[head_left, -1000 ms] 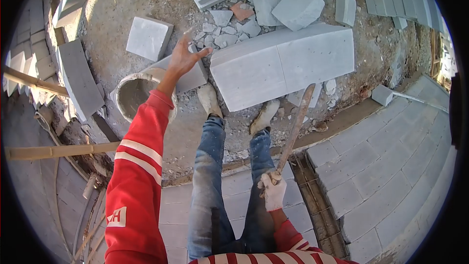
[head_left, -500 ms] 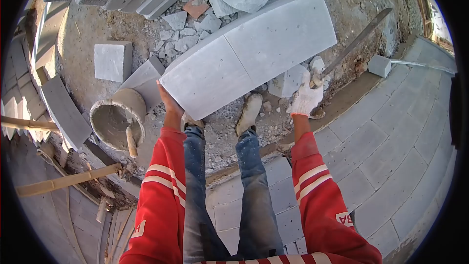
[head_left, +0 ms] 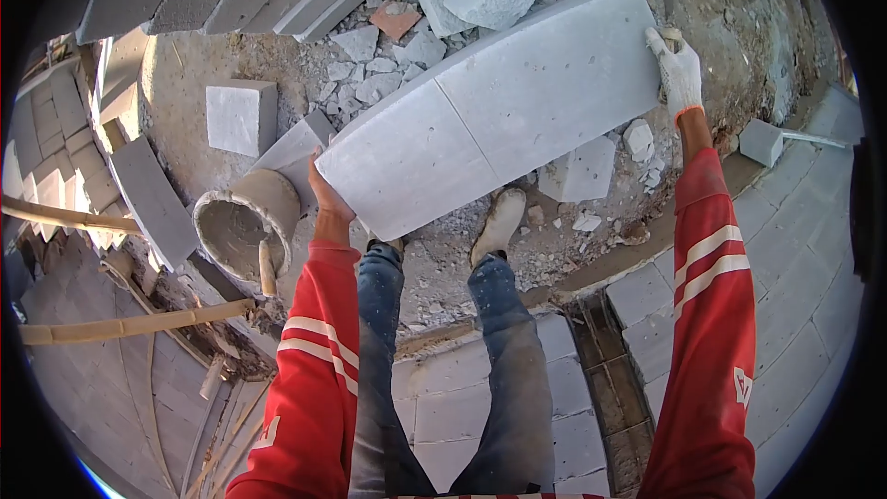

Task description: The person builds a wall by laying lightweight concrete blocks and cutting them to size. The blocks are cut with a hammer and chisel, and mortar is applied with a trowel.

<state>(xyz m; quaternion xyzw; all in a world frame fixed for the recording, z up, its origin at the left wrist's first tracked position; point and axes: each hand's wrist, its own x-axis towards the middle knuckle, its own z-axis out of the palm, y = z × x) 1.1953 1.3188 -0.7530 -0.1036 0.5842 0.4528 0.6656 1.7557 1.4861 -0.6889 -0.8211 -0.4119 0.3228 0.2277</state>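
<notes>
The gloved right hand [head_left: 677, 69] has swung up and out since half a second ago, from beside the boots to the far right end of the long grey stone slab [head_left: 494, 115], and the long blade it carried now shows only as a stub at the glove. On the left edge of the dirt floor, a mortar bucket [head_left: 242, 226] lies tipped, a trowel handle [head_left: 266, 268] poking from its mouth, a square stone block [head_left: 240, 117] beyond it. Next, the bare left hand [head_left: 325, 196] presses against the slab's near left corner, fingers tucked at the edge; how tightly, I cannot tell. The slab runs slanted across the rubble, just ahead of the boots. At its right end the glove is curled closed over the top corner.
</notes>
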